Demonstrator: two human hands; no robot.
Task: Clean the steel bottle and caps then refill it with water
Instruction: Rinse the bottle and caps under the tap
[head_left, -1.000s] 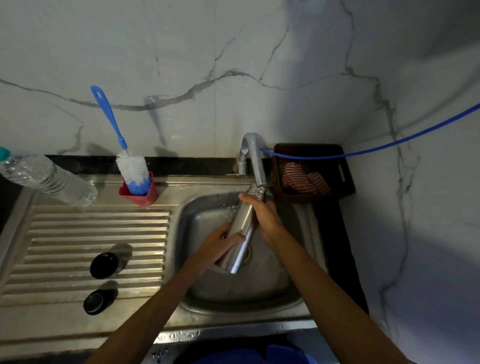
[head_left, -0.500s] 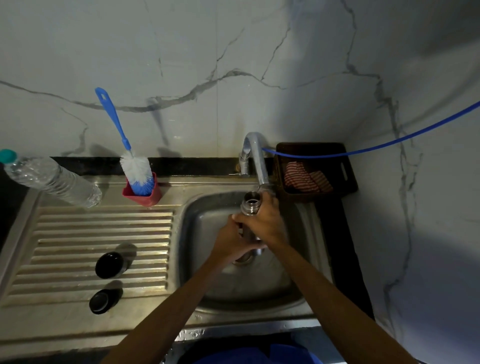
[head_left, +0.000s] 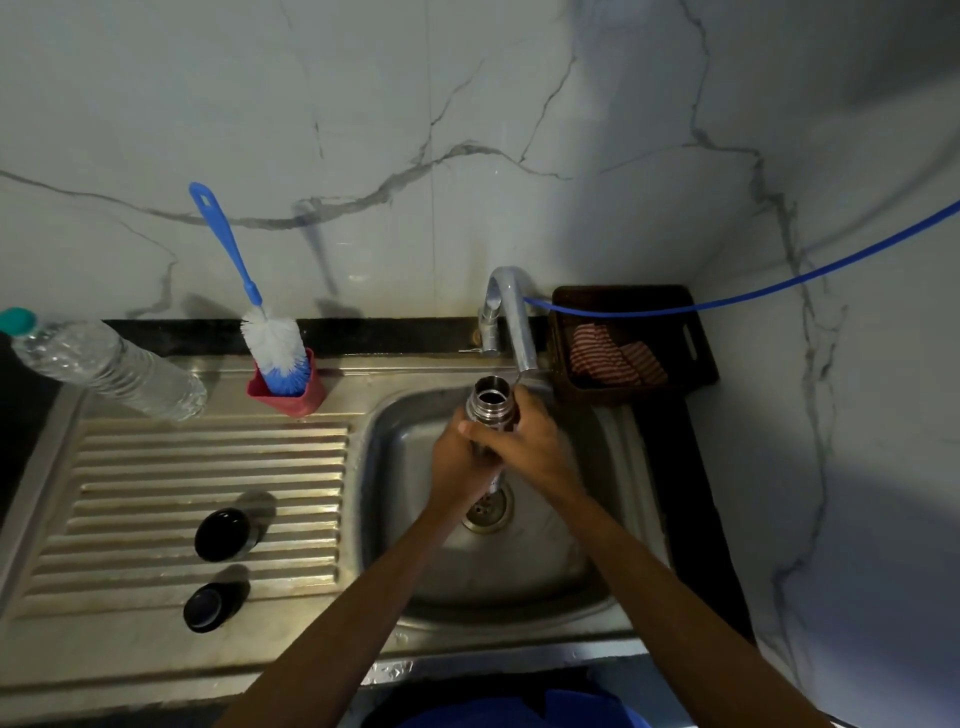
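Both hands are wrapping around the silver steel bottle (head_left: 491, 402) over the basin of the stainless steel sink (head_left: 395, 457); the left hand (head_left: 457, 457) is gripping its body from the left, the right hand (head_left: 524, 441) is closing over it from the right, fingers curled round the metal; a second ago the bottle was lying tilted with its mouth up against the spout of the curved chrome tap (head_left: 511, 322), and now it is standing nearly upright with its open, threaded mouth facing up just below and left of the spout; that is suggesting, as a judgement, that rinsing is giving way to checking or scrubbing, not yet to refilling; whether water is running from the tap cannot be told. The two black round caps (head_left: 221, 535) are sitting on the ribbed draining board at the sink's left, toward its front edge, well apart from the bottle, apparently unwashed as yet; the blue-handled bottle brush with white bristles (head_left: 275, 348) is standing in a red holder (head_left: 288, 392) at the back edge of the draining board, untouched; a clear plastic water bottle with a teal cap (head_left: 104, 364) is lying at the back left corner.
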